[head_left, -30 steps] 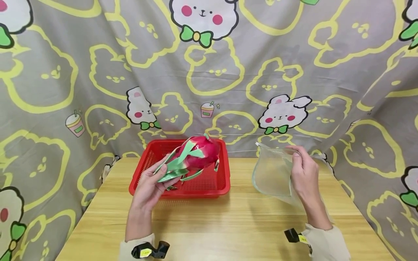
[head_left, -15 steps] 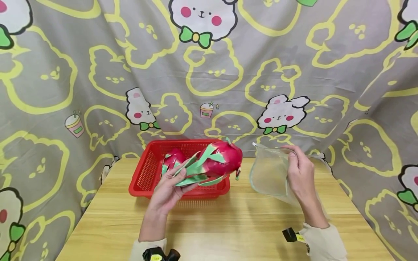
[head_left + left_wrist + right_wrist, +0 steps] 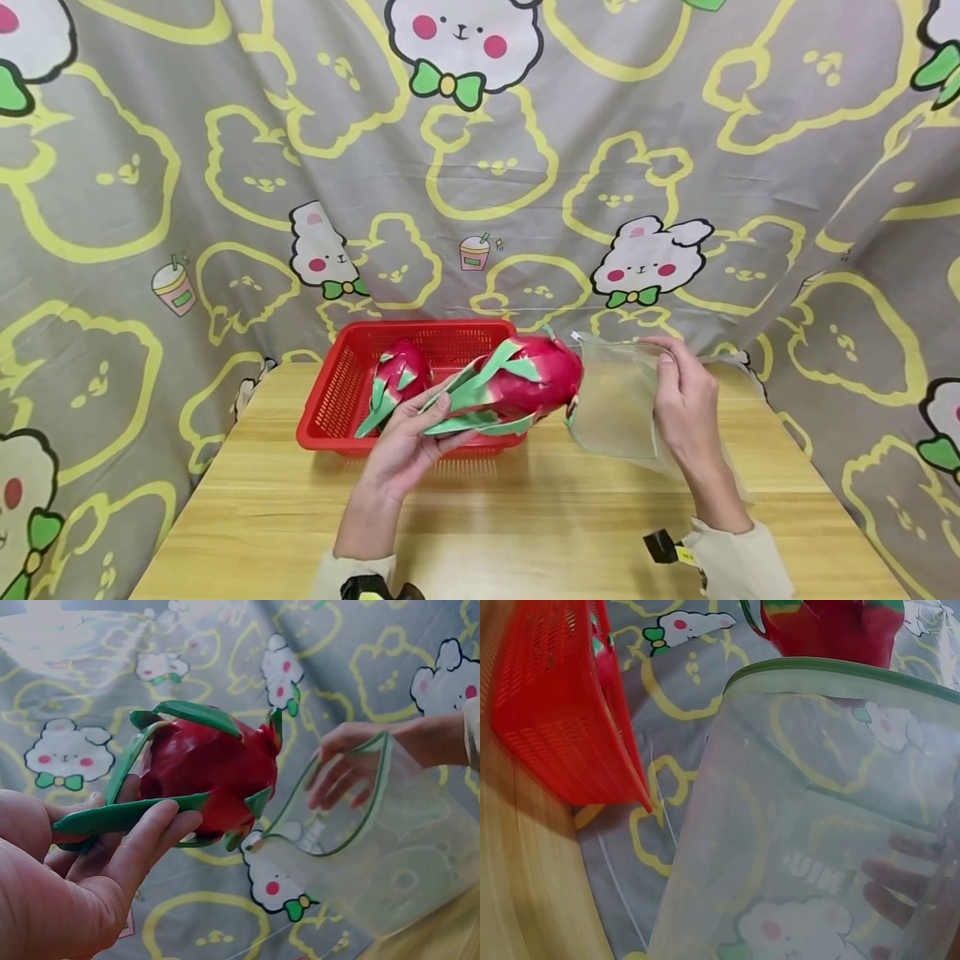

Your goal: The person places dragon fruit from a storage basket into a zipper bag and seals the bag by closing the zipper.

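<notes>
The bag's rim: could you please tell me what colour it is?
The rim is green; it shows best in the right wrist view, close up.

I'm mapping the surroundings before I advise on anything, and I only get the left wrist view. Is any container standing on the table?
Observer: Yes, the head view shows a red basket on the table.

Operator: Anything in it?

Observer: A second dragon fruit lies inside, besides the held dragon fruit; part of the interior is hidden.

Operator: Which grip is nearer the basket?

Observer: The left grip; in the head view it overlaps the basket's near rim.
</notes>
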Demonstrator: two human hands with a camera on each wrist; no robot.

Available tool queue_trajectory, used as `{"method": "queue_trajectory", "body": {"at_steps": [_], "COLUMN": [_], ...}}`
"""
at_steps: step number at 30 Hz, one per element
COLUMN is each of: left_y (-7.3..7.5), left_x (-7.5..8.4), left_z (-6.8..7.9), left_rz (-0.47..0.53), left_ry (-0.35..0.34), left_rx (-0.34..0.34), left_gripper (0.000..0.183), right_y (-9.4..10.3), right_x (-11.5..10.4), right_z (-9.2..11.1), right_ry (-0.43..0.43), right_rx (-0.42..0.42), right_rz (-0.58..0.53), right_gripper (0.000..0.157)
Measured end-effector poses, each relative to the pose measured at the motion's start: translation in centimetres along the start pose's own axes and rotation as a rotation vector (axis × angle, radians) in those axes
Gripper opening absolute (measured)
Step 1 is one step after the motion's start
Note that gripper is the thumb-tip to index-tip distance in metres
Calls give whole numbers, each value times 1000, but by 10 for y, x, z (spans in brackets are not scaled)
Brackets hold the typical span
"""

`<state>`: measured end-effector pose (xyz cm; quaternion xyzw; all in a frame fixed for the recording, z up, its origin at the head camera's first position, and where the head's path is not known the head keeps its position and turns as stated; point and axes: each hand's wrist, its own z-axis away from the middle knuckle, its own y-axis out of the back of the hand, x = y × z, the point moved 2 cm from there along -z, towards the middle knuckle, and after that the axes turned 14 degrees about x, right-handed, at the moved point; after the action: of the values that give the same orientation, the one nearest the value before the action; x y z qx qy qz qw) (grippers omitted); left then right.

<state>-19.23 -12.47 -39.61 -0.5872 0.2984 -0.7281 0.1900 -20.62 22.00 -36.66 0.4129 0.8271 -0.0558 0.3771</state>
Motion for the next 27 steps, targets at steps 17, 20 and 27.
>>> {"method": "queue_trajectory", "body": {"at_steps": [17, 20, 27], "left_y": [-13, -14, -18], "left_x": [-24, -26, -29], "left_z": [-4, -4, -3], "left_rz": [-52, -59, -54], "left_ry": [47, 41, 53], "left_rx": [4, -11, 12], "left_gripper": [35, 38, 43], "right_y": [-7, -9, -12], "right_x": [-6, -8, -10], "right_z": [9, 10, 13], "right_ry": [63, 92, 134], "right_rx": [-80, -111, -148], "right_rz": [-50, -52, -45], "right_gripper": [34, 33, 33]}}
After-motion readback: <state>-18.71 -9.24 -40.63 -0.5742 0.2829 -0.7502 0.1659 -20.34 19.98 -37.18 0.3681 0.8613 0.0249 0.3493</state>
